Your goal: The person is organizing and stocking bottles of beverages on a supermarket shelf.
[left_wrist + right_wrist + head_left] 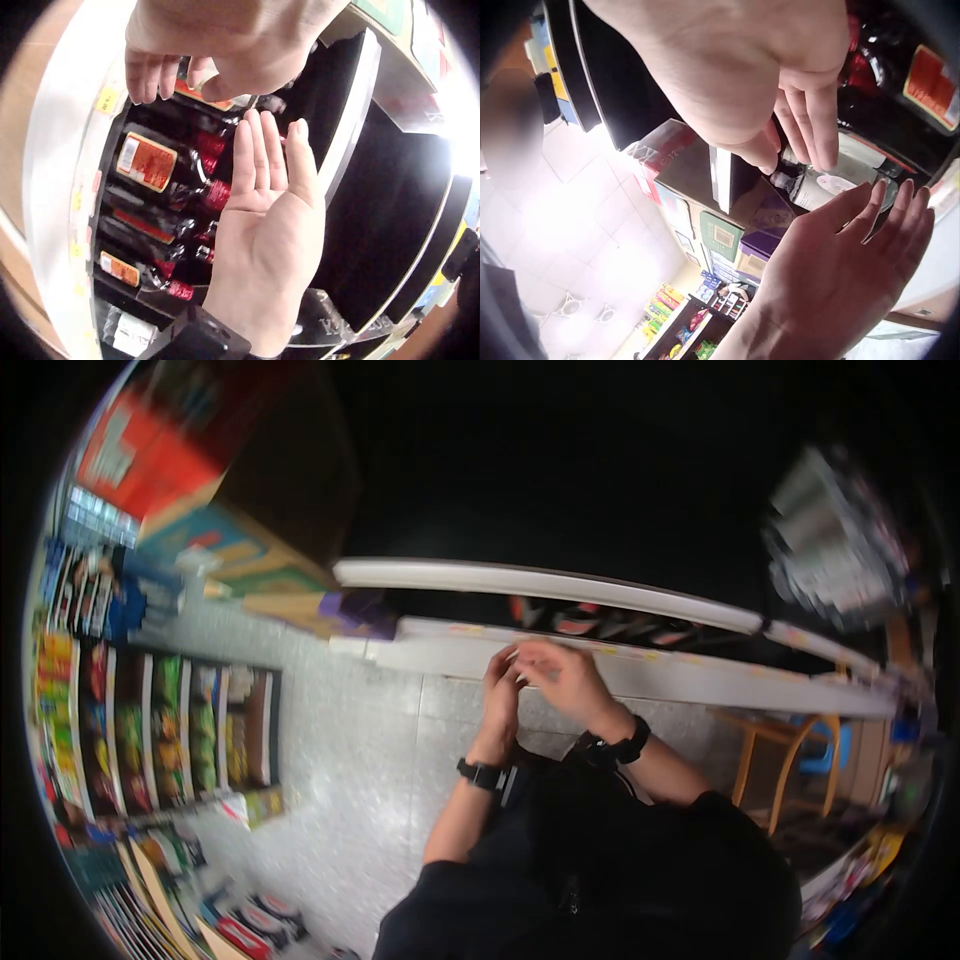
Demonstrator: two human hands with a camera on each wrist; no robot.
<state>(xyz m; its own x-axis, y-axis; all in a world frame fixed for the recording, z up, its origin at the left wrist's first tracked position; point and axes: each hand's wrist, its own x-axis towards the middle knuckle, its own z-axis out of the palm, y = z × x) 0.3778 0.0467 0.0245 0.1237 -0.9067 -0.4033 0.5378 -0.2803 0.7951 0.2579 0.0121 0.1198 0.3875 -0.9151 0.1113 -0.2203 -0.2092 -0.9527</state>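
Observation:
My left hand [500, 705] and right hand [570, 678] are close together in front of a white shelf edge [640, 668], their fingers bent inward. In the left wrist view, my left hand [217, 45] reaches over from above, while the right hand [266, 217] shows its palm with extended fingers. Dark bottles with red-orange labels [148, 161] lie behind them. In the right wrist view, a clear bottle [832, 184] appears between my right hand [742, 67] and left hand [840, 270]. Neither hand visibly grips it; contact cannot be told.
Stacked boxes [260, 510] stand at the shelf's left end. Grey floor [350, 740] runs toward shelves of colourful packets [165, 730] at far left. A wooden chair [785, 755] is on the right, and a blurred wrapped pack [835, 540] is at upper right.

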